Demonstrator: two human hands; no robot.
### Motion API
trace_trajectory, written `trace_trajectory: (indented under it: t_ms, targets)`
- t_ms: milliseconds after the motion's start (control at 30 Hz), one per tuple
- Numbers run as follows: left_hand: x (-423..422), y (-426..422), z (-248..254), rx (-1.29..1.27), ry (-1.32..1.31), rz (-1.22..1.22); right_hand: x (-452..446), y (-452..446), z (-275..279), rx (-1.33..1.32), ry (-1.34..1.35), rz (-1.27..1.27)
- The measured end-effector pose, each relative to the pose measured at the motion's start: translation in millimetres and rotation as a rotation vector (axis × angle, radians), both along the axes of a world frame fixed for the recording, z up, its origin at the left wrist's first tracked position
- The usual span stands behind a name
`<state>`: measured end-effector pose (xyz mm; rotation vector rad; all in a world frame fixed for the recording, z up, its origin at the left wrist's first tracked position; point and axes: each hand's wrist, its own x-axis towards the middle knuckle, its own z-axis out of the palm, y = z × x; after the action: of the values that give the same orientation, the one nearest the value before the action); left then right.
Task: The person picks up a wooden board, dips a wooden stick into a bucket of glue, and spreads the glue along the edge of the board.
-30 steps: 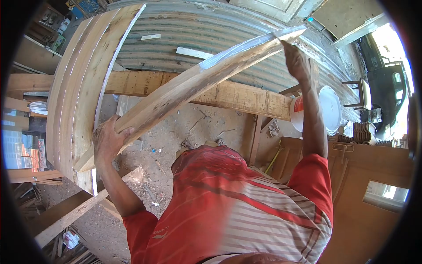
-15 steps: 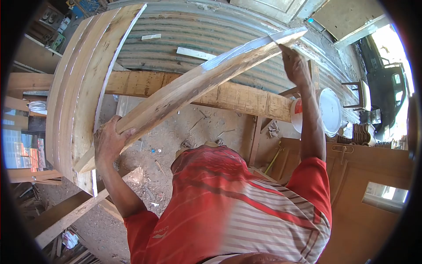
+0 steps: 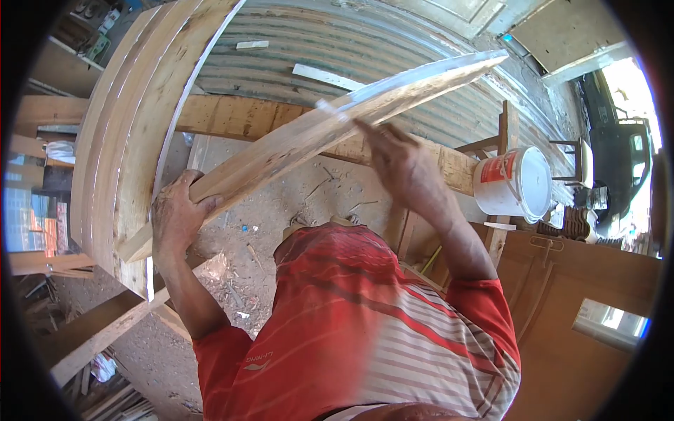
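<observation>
My left hand (image 3: 177, 214) is wrapped around the lower left part of a long wooden plank (image 3: 281, 144), which slants up to the right. White glue-like coating (image 3: 414, 78) covers the far part of the plank's upper edge. Over the plank's middle, my right hand (image 3: 407, 165) grips a thin spreader (image 3: 331, 110) with a white-smeared tip. Motion blur hides the spreader's exact shape. To the left of my left hand stand several boards (image 3: 130, 140) side by side, with white lines along their edges.
A thick wooden beam (image 3: 239, 119) runs crosswise beneath the plank. At its right end sits a white bucket (image 3: 516, 184) with a red label. Corrugated sheets (image 3: 281, 45) lie behind, with small white strips (image 3: 326, 76) on them. A brown door panel (image 3: 554, 309) is at right.
My right hand has swept left and toward me with the spreader, from the plank's far end to its middle. White coating reaches about the same stretch. My left hand keeps its hold.
</observation>
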<state>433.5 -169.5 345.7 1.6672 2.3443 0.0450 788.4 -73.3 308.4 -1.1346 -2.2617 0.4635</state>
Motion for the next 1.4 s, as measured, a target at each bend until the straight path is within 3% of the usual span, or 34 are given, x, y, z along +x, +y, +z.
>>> trace_trajectory:
  t_ms: [133,300,433,467,667,733,800,933,1067,1200,1300,1400]
  targets:
    - [-36.1,-24.7,-8.8,0.031,0.037,0.012,3.0,6.0,0.8,-0.006,-0.056,-0.116]
    - [-44.9,-34.4,-14.9,0.085,0.066,-0.024,-37.4,-22.9,-3.1,0.059,-0.145,0.009]
    - [-49.8,-31.3,-15.2,0.067,0.065,-0.054,11.5,-7.7,-0.2,0.251,-0.342,-0.262]
    - [-50.2,-31.3,-14.0,0.057,0.074,-0.05,20.2,-9.8,20.8,0.116,-0.389,-0.394]
    - [-58.4,-26.8,-24.3,0.03,0.124,-0.036,150.8,-26.7,62.8,0.111,-0.205,-0.699]
    - [-56.3,-24.4,-24.9,0.052,0.075,-0.051,203.3,-38.8,79.5,0.119,-0.458,-0.909]
    - [-54.3,-27.6,-30.5,0.028,0.149,0.012,236.7,-42.8,98.9,-0.178,-0.588,-1.001]
    - [-46.4,-25.8,-24.8,-0.014,0.084,0.061,350.2,-26.3,51.0,-0.313,-0.768,-0.804]
    - [-8.1,-28.7,7.3,-0.136,0.119,0.071,368.6,14.5,-5.4,-0.314,-0.831,-0.591]
    - [5.9,-33.5,-1.4,-0.142,0.117,0.113,401.6,41.9,-62.4,-0.38,-0.864,-0.559]
    - [-4.7,-44.4,-18.6,-0.116,0.139,0.122,396.7,32.1,-52.9,-0.43,-0.724,-0.455]
    - [-26.1,-61.5,-36.0,-0.089,0.158,0.126,363.5,25.3,-21.1,-0.707,-0.732,-0.333]
